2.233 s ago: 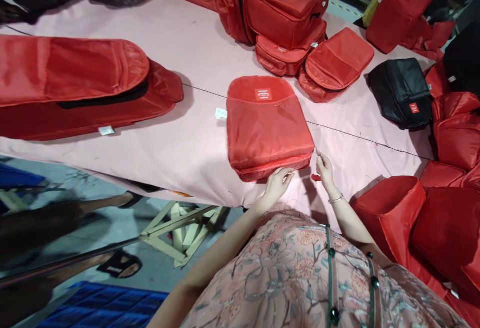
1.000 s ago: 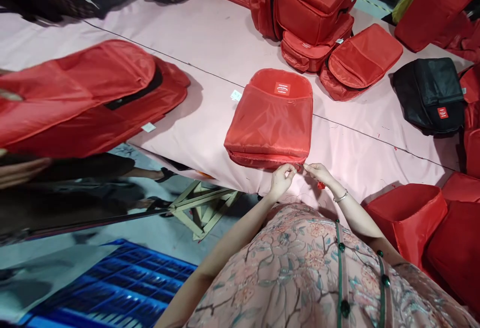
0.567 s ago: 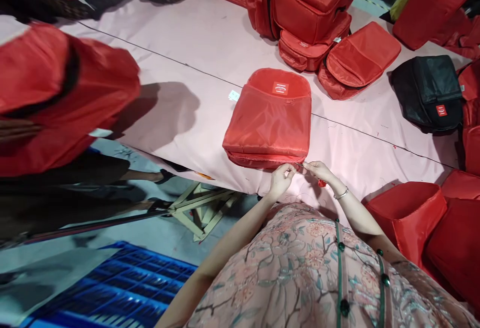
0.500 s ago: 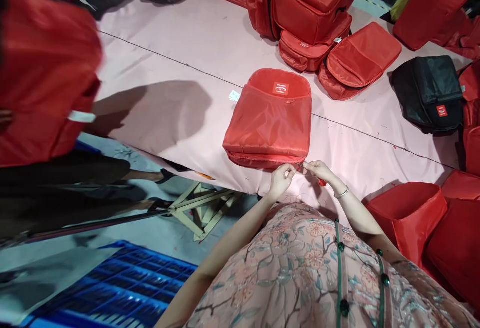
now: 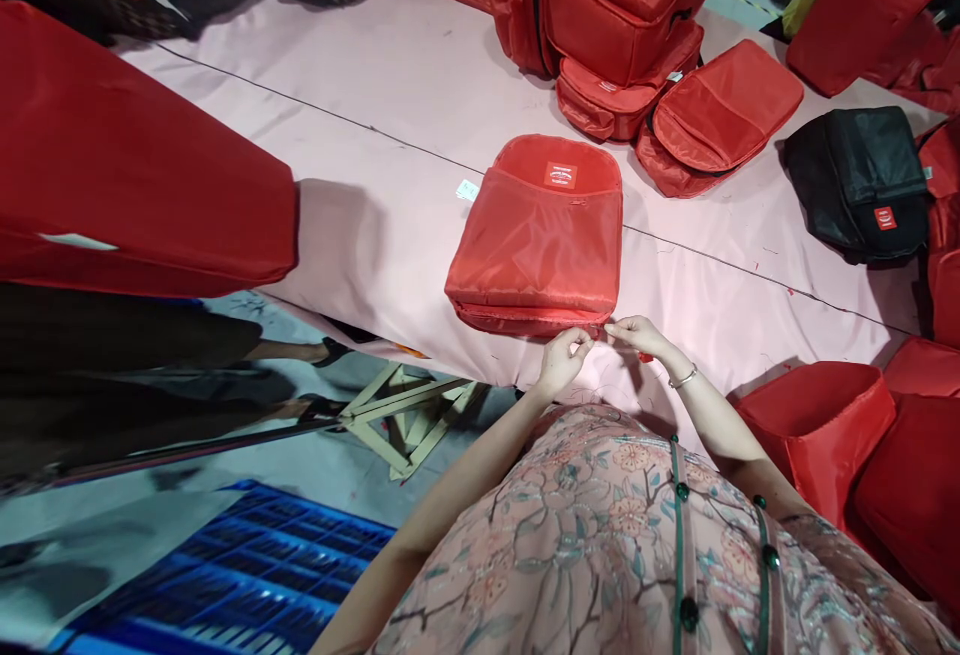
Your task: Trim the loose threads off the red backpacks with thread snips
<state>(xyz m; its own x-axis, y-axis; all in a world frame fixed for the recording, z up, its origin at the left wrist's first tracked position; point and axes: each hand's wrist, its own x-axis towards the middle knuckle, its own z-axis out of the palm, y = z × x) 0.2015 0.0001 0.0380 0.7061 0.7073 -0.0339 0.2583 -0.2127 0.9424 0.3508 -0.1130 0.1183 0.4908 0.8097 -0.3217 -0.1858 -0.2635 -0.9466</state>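
A red bag [image 5: 536,245] lies flat on the pink-covered table in front of me, its label patch [image 5: 561,175] at the far end and a white tag [image 5: 466,190] sticking out at its left side. My left hand [image 5: 566,360] is closed in a pinch at the near right corner of the bag. Just right of it, my right hand [image 5: 641,337] pinches close to the same corner. What the fingertips hold is too small to make out. A small red piece [image 5: 646,357] shows under my right hand, and its kind is unclear.
Several red bags [image 5: 622,25] are stacked at the back, with a black bag [image 5: 859,185] to the right. More red bags [image 5: 814,415] sit near my right arm. At left, a person stands behind a large red bag [image 5: 150,175]. A blue plastic crate [image 5: 255,565] is below.
The large red bag at left has turned and swung right over the table edge. My hands stay at the same corner, nearly unmoved.
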